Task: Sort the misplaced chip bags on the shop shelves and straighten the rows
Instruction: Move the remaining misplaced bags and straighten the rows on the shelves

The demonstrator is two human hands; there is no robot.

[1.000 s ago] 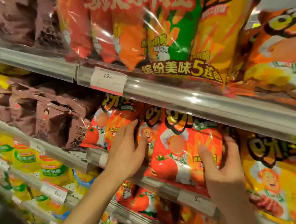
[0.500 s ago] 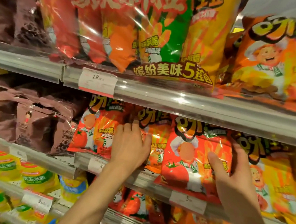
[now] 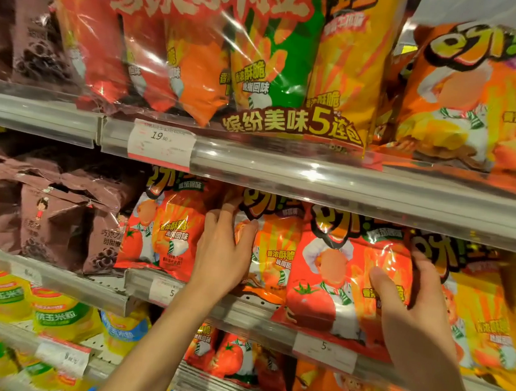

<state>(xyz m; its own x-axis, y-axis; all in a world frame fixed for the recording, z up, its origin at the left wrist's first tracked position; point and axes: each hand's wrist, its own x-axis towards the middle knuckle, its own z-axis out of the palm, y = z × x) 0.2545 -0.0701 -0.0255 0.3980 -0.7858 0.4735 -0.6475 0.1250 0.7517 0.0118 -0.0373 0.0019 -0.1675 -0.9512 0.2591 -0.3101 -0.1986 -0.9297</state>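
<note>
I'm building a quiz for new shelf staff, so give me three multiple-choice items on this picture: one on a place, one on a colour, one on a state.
1. Where are the brown bags on the middle shelf?
A. left of the red bags
B. right of the red bags
C. below them

2. What colour is the tomato bag the right hand holds?
A. green
B. red
C. blue

3. How is the left hand?
A. hanging idle
B. holding a price tag
C. fingers against a bag

Answers: 1 A, they sit at the picture's left; 2 B, red front with a tomato; 3 C, its fingers lie on the orange bag.
</note>
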